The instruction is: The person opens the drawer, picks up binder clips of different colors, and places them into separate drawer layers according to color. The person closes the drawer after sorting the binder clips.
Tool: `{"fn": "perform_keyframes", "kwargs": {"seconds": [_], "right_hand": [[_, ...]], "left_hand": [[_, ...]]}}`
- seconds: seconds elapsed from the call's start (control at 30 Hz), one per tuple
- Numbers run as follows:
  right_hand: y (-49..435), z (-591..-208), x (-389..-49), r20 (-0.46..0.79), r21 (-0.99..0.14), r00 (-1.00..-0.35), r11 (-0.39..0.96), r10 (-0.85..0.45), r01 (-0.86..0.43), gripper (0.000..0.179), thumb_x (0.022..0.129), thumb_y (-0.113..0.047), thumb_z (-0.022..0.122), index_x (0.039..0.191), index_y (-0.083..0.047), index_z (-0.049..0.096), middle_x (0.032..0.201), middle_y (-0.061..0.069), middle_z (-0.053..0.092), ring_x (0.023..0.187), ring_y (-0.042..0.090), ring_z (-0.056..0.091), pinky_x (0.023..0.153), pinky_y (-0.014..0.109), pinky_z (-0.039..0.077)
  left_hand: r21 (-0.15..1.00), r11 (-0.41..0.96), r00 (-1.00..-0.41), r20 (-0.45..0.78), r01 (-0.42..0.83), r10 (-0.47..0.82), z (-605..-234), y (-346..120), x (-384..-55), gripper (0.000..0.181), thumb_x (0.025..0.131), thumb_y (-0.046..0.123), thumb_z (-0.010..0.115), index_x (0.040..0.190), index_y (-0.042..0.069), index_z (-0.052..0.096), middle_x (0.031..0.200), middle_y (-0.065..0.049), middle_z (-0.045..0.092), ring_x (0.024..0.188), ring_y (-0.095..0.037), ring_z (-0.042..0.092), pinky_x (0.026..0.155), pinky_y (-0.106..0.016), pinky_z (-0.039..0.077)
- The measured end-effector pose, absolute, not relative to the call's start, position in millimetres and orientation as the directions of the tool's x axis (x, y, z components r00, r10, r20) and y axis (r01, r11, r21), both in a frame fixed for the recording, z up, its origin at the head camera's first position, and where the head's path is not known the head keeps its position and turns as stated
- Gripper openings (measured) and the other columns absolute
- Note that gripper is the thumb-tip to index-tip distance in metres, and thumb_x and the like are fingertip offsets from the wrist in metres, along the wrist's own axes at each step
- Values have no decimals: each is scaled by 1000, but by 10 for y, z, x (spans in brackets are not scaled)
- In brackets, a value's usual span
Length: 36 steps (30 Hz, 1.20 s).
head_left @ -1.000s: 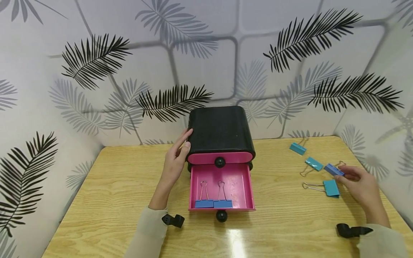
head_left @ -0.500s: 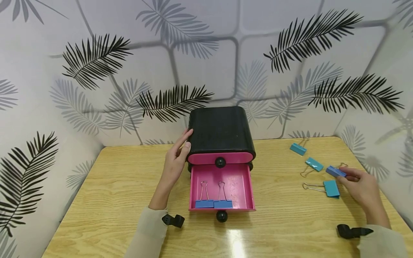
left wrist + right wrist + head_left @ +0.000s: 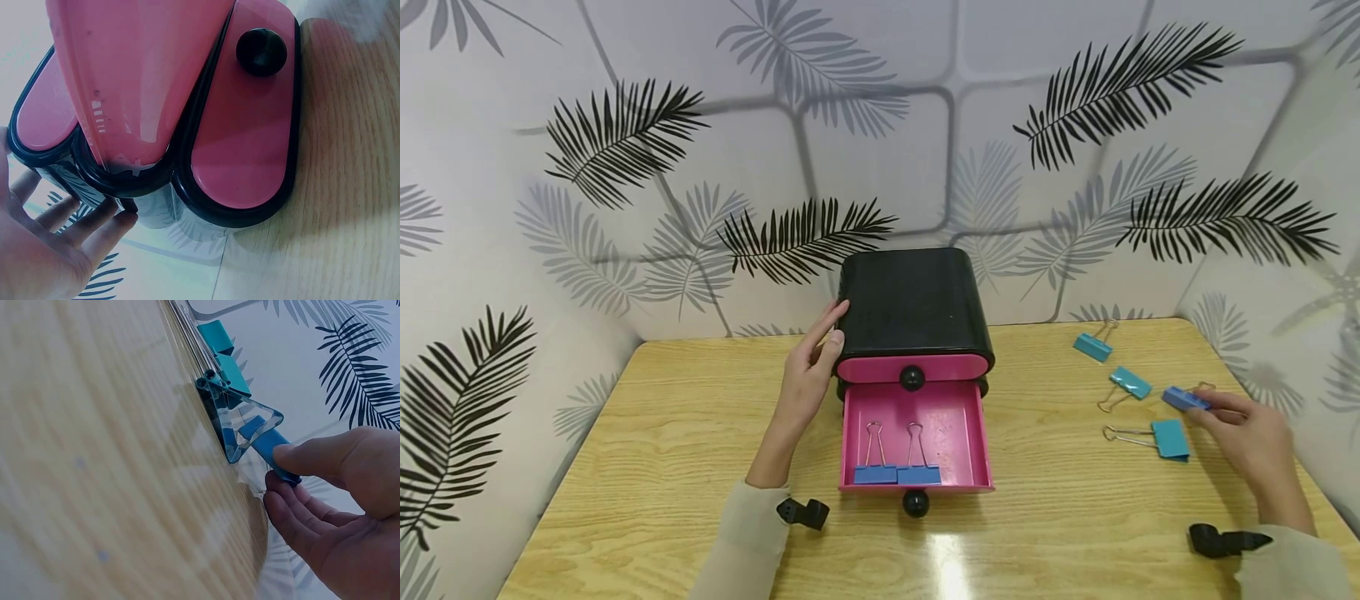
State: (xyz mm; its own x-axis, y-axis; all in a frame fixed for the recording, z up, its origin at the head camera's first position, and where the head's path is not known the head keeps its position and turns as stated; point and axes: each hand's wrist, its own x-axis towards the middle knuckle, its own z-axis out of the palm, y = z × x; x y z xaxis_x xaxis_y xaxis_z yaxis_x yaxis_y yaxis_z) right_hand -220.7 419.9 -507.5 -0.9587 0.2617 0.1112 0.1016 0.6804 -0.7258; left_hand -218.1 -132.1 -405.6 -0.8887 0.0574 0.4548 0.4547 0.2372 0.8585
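Observation:
My right hand pinches a dark blue binder clip between thumb and fingers at the table's right side; the right wrist view shows the thumb on the clip. Close by lie three teal binder clips: a larger one, one beyond it and one at the back. My left hand rests with extended fingers against the left side of a black drawer unit. Its pink middle drawer is pulled out, with two blue binder clips standing side by side along its front.
The upper pink drawer is closed, with a black knob. A lower drawer shows closed in the left wrist view. The wooden table ends at a leaf-patterned wall covering behind.
My right hand has shifted slightly to the right with the blue binder clip in its grip. The left hand and the drawer unit have stayed put.

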Motion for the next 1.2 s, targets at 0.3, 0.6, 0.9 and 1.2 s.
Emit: {"fn": "perform_keyframes", "kwargs": {"seconds": [0.3,0.6,0.9,1.2], "right_hand": [[4193,-5028,-2214,152,-779,-947,623,284,62,43,96,-30,73,125,1,72,96,-25,62,74,-24,52,60,11,48],[4099,-4978,-2187,249,-863,-924,499,289,-77,33,94,-15,75,120,6,73,96,-33,60,80,-19,61,63,10,50],[4047,-4953,-2175,218,-922,-905,381,364,-69,25,90,-10,79,112,1,78,90,-32,67,79,-15,65,65,8,50],[3997,-4861,-2161,244,-909,-904,407,351,-87,33,91,-11,79,119,5,74,101,-27,64,83,-14,65,67,8,49]], "left_hand": [[853,246,-885,462,461,56,-4061,-1324,-2164,46,107,14,49,152,2,49,161,-19,37,151,-32,32,115,-55,34],[848,233,-878,476,476,61,-4064,-1321,-2171,46,107,13,49,152,2,49,161,-20,37,151,-32,32,113,-57,35],[849,245,-881,470,468,53,-4074,-1319,-2170,46,107,14,49,152,3,50,161,-20,38,150,-32,33,113,-57,35],[847,251,-881,470,468,56,-4058,-1313,-2166,46,107,14,49,152,3,49,161,-19,38,150,-32,33,114,-56,34]]}}
